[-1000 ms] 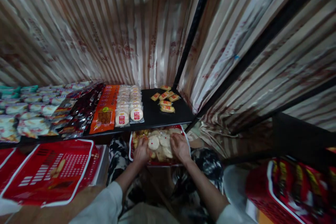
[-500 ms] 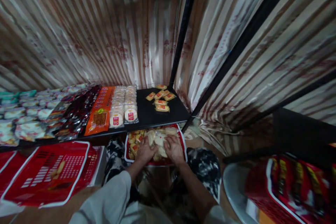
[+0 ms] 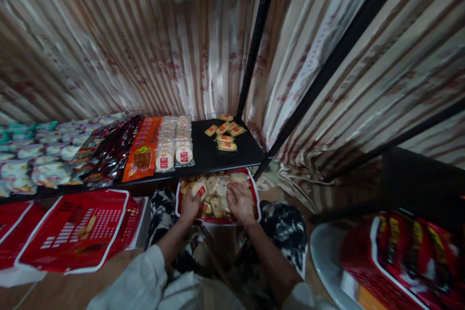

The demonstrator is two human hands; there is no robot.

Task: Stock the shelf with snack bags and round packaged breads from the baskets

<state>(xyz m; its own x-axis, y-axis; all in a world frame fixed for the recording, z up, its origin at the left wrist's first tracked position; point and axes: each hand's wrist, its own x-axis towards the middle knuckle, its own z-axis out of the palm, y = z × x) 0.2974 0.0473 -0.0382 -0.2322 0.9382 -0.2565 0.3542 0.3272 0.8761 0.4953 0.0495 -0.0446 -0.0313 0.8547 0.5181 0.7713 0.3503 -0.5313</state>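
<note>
A red bag or basket with a white rim (image 3: 258, 203), filled with small wrapped snacks, sits between my knees. My left hand (image 3: 189, 207) is closed on a round white cracker packet (image 3: 198, 188) with a red label, at the left side of the container. On the right, my right hand (image 3: 241, 204) has its fingers bent over pale round packets (image 3: 222, 190); its fingertips partly cover what it grips. Smaller yellowish wrapped snacks (image 3: 217, 207) lie among the white ones, between the two hands.
A black shelf (image 3: 210, 160) carries loose yellow snack packets (image 3: 227, 146), two rows of round cracker packets (image 3: 184, 153), an orange bag (image 3: 142, 152) and dark shiny packets (image 3: 112, 152). Red bags (image 3: 78, 232) lie left. A grey stool (image 3: 321, 252) with red packages stands right, near black poles (image 3: 308, 101).
My left hand has moved left and now holds a round, red-labelled packet. Yellowish snacks show between the hands, where white packets lay before. My right hand stays over the pale packets.
</note>
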